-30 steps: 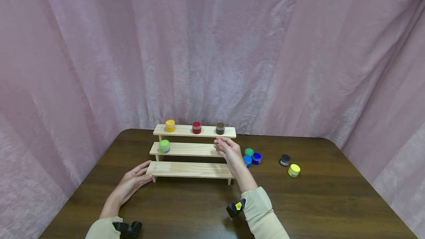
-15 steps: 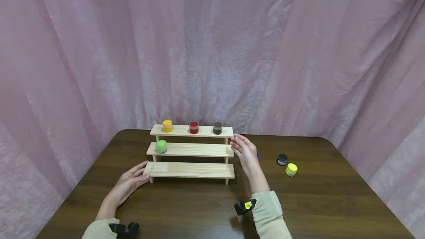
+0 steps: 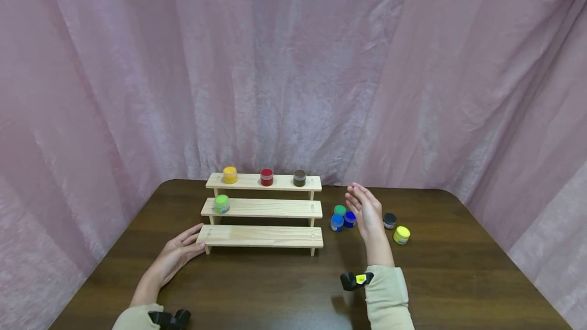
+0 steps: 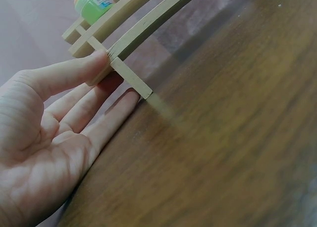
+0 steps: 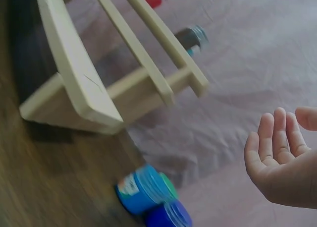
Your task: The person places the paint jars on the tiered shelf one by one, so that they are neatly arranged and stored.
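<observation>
A three-step wooden display stand (image 3: 261, 237) stands on the table. Its left end lies between the thumb and fingers of my left hand (image 3: 171, 261), which holds it at the lowest step. In the left wrist view the thumb (image 4: 74, 76) presses the step's end and the fingers reach under it. Orange-yellow (image 3: 230, 175), red (image 3: 267, 177) and brown (image 3: 299, 178) paint jars line the top step. A light green paint jar (image 3: 222, 204) sits at the left of the middle step. My right hand (image 3: 368, 215) hovers with nothing in it, fingers loosely extended.
Right of the stand, a green jar (image 3: 340, 210), a light blue jar (image 3: 337, 223) and a dark blue jar (image 3: 350, 219) stand close together. Farther right are a black jar (image 3: 390, 221) and a yellow jar (image 3: 401, 235). A pink curtain (image 3: 293, 65) hangs behind the table (image 3: 275, 289).
My right hand has moved right, from in front of the middle step to beyond the cluster of blue and green jars. My left hand stays at the stand's end.
</observation>
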A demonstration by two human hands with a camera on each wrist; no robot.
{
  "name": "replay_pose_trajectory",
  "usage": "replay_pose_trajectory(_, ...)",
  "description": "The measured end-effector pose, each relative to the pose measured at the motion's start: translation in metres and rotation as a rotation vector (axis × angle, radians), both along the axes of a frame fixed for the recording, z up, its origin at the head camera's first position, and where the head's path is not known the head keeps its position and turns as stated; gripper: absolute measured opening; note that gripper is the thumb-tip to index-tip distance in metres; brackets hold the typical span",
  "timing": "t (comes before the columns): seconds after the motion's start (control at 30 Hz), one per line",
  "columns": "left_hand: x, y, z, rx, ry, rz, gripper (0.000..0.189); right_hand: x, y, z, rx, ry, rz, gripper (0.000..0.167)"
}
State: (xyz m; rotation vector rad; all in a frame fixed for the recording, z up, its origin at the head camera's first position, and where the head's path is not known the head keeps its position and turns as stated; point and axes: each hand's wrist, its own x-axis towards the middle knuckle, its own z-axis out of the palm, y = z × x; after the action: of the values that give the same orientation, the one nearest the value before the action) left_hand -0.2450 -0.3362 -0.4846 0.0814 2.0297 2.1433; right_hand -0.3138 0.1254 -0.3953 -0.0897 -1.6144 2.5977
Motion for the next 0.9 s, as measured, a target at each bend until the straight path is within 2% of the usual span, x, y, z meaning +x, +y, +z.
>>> replay_pose_trajectory(0.13, 0.002, -0.001, -0.002, 0.013, 0.008, -0.006, 0.079, 0.001, 0.011, 0.000, -0.022, -0.014, -0.023, 0.010)
replay_pose_trajectory(0.27, 0.001, -0.002, -0.004, 0.001, 0.008, -0.004, 0.079, 0.000, 0.019, -0.001, 0.016, -0.044, -0.070, 0.016)
replay_pose_trajectory(0.4, 0.000, -0.001, -0.005, -0.003, 0.004, -0.011, 0.079, 0.003, 0.032, -0.001, 0.021, -0.063, -0.100, 0.012)
replay_pose_trajectory(0.5, -0.001, -0.001, -0.005, 0.001, 0.007, -0.020, 0.079, 0.007, 0.046, -0.001, -0.001, -0.072, -0.124, 0.023)
replay_pose_trajectory(0.57, -0.001, -0.001, -0.004, -0.001, 0.008, -0.016, 0.079, 0.009, 0.055, -0.001, 0.005, -0.078, -0.150, 0.024)
replay_pose_trajectory(0.77, 0.000, -0.002, -0.001, 0.003, 0.001, -0.007, 0.080, 0.014, 0.085, -0.009, 0.040, -0.108, -0.223, 0.026)
replay_pose_trajectory(0.9, 0.000, -0.001, -0.002, 0.012, -0.009, -0.025, 0.081, 0.020, 0.106, -0.017, 0.004, -0.157, -0.304, 0.025)
